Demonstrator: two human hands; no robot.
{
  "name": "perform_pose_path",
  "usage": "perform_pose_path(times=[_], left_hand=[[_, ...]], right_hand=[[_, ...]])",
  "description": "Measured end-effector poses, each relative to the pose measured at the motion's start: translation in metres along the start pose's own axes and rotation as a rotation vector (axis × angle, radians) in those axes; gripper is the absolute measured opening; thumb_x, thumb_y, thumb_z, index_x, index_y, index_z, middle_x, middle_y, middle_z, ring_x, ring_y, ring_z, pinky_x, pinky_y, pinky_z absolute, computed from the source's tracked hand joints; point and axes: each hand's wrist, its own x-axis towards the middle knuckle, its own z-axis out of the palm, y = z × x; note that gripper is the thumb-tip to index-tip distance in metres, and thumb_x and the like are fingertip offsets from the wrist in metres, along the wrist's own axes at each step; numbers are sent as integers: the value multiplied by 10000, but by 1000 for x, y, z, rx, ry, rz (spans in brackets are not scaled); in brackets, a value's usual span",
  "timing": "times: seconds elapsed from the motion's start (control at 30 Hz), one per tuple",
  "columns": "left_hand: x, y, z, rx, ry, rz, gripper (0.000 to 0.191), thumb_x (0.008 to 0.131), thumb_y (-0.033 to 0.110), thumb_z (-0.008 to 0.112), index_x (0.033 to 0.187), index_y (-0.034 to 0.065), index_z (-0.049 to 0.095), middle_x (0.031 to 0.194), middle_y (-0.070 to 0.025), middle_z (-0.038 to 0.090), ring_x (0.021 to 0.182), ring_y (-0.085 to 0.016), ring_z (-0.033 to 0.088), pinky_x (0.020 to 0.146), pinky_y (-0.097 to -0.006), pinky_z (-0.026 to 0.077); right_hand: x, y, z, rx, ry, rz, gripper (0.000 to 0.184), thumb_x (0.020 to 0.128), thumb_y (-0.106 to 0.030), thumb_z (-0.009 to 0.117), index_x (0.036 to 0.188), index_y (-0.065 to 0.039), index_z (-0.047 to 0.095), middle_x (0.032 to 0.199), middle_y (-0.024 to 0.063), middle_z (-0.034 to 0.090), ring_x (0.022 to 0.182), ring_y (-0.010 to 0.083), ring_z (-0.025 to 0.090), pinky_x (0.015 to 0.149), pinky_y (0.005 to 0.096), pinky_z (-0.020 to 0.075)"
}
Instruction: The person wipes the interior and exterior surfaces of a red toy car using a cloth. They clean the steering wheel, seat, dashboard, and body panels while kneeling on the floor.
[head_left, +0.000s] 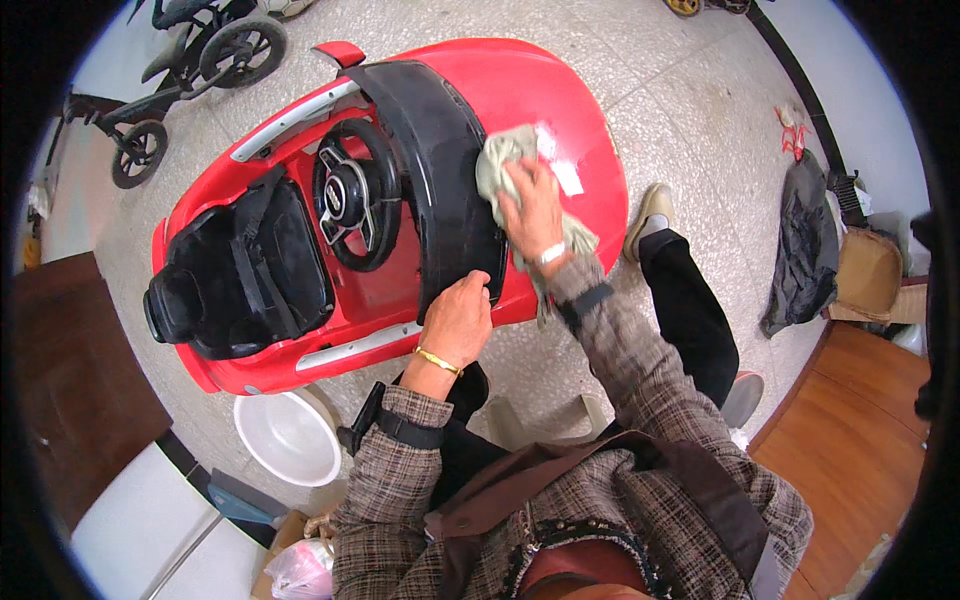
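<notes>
A red plastic ride-on toy car (502, 82) stands on the floor before me, with a black seat (247, 262), a black steering wheel (356, 193) and a black dashboard cowl (442, 150). My right hand (534, 210) presses a pale green cloth (504, 154) on the red hood, beside the cowl's edge. The cloth's lower end hangs past the hood's near side. My left hand (459, 319) rests at the near end of the cowl, fingers bent against its edge; whether it grips the edge is hard to tell.
A white basin (289, 439) is on the floor below the car. A black balance bike (191, 90) lies at the upper left. Right of me are a dark plastic bag (802, 240), a cardboard box (866, 274) and a wooden surface (847, 405). A stool (510, 424) is beneath me.
</notes>
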Motion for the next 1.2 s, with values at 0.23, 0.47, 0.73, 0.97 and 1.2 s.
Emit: perform_pose_path(times=[0.23, 0.47, 0.73, 0.97, 1.2], left_hand=[[-2, -1, -1, 9, 12, 33, 206, 912, 104, 447, 1046, -23, 537, 928, -240, 625, 864, -398, 608, 760, -480, 480], [-4, 13, -4, 83, -87, -62, 220, 916, 141, 464, 1062, -5, 538, 974, -235, 628, 899, -399, 605, 785, -479, 488], [1, 16, -7, 109, -83, -91, 235, 904, 151, 485, 1077, 7, 555, 985, -226, 637, 909, -397, 611, 793, -470, 494], [-2, 12, -5, 79, -102, -74, 228, 913, 170, 478, 1066, 14, 543, 972, -218, 629, 889, -394, 607, 771, -470, 497], [-3, 12, -5, 85, -135, -63, 236, 908, 175, 490, 1076, 16, 539, 970, -210, 628, 873, -392, 611, 749, -467, 504]], right_hand=[[68, 22, -2, -35, -60, -58, 339, 782, -180, 669, 1107, -88, 635, 1117, 176, 545, 1027, 373, 519, 893, 441, 432], [48, 6, 10, -91, 25, -71, 257, 746, -179, 681, 958, -47, 617, 954, 173, 547, 922, 370, 552, 802, 434, 459], [122, 6, 47, -160, 24, -25, 309, 763, -222, 682, 1037, -91, 628, 999, 178, 545, 963, 376, 530, 795, 455, 464], [45, -8, 13, 301, -119, -265, 416, 758, -157, 689, 1145, -48, 582, 1155, 189, 519, 1076, 376, 490, 932, 441, 397], [86, -38, 34, 355, -199, -274, 422, 842, -173, 603, 1240, -49, 535, 1286, 228, 463, 1190, 404, 467, 1004, 433, 384]])
